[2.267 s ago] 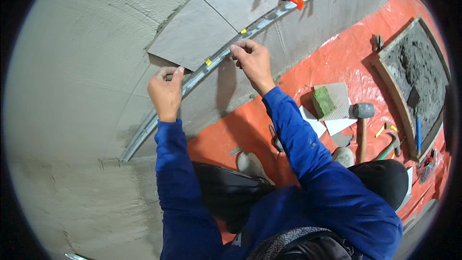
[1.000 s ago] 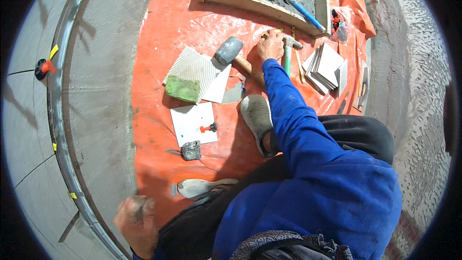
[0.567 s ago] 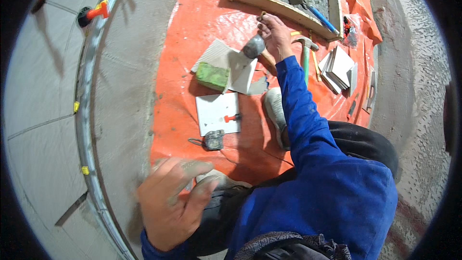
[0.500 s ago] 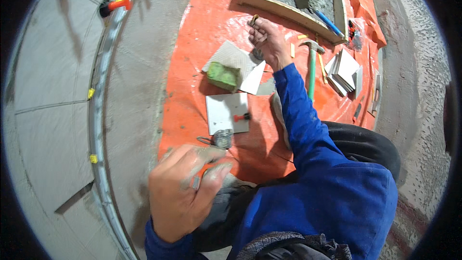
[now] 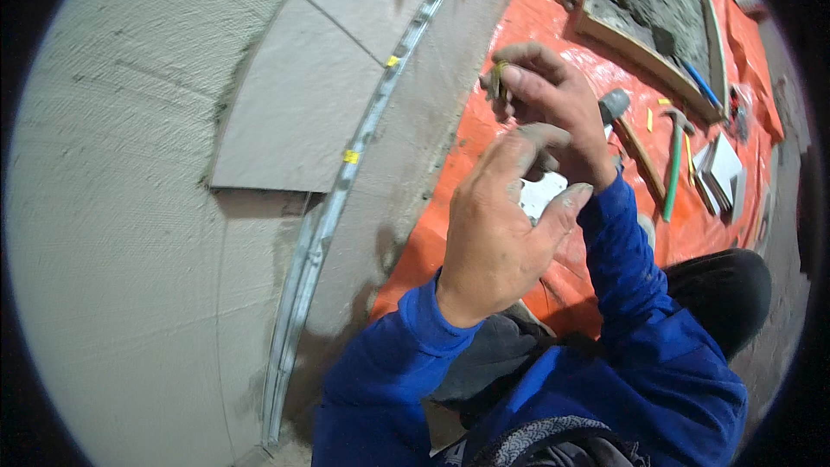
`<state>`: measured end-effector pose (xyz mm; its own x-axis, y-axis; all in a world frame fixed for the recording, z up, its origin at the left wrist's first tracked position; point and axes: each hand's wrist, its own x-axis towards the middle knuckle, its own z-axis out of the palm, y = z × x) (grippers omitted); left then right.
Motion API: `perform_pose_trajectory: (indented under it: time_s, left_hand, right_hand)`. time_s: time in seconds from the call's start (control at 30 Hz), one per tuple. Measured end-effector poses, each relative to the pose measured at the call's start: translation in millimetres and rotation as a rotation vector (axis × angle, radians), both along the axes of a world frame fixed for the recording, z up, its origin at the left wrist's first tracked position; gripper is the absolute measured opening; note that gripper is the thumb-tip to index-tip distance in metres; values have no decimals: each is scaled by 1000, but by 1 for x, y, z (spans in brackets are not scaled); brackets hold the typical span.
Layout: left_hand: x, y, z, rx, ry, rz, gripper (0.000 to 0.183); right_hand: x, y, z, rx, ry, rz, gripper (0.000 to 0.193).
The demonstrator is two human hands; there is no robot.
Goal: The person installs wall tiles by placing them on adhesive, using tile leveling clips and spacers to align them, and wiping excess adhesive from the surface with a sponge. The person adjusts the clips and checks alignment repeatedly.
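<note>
Fingers [image 5: 532, 54] of the right hand [image 5: 562, 112] pinch a small yellow piece [image 5: 499, 78], smudged and partly hidden, against the thumb. It has just come away from beside the hammer [image 5: 673, 156] to above the left edge of the orange sheet [image 5: 540, 17], so it is now nearer the metal rail [image 5: 318, 229], where two yellow tabs [image 5: 350, 156] sit. The left hand [image 5: 497, 225] has moved up in front of the right one, fingers curled and thumb apart, with nothing seen in it; whether the hands touch, I cannot tell.

Along the rail's left edge, a large grey tile [image 5: 298, 112] lies on the rough grey wall [image 5: 121, 207]. Below the lower edge of a wooden tray [image 5: 640, 60] of mortar lie a mallet [image 5: 614, 105] and white tiles [image 5: 719, 169].
</note>
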<state>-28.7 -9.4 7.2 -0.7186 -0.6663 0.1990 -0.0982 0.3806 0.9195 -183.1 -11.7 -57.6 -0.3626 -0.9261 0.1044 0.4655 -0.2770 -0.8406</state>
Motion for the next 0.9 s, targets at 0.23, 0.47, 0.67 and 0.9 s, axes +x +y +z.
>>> perform_pose_trajectory:
  time_s: [0.23,0.47,0.67,0.9]
  left_hand:
    - [16,-5,-4,-269,-146,407,61]
    - [4,10,-4,-344,-368,429,35]
    - [-19,15,-7,-198,-441,329,22]
    - [-43,16,-9,231,-414,343,15]
  right_hand:
    - [28,8,-6,-62,-28,101,19]
    - [9,21,-33,-90,-152,236,12]
    - [-25,44,-51,-35,-124,345,11]
    - [-55,50,-60,-71,-105,447,14]
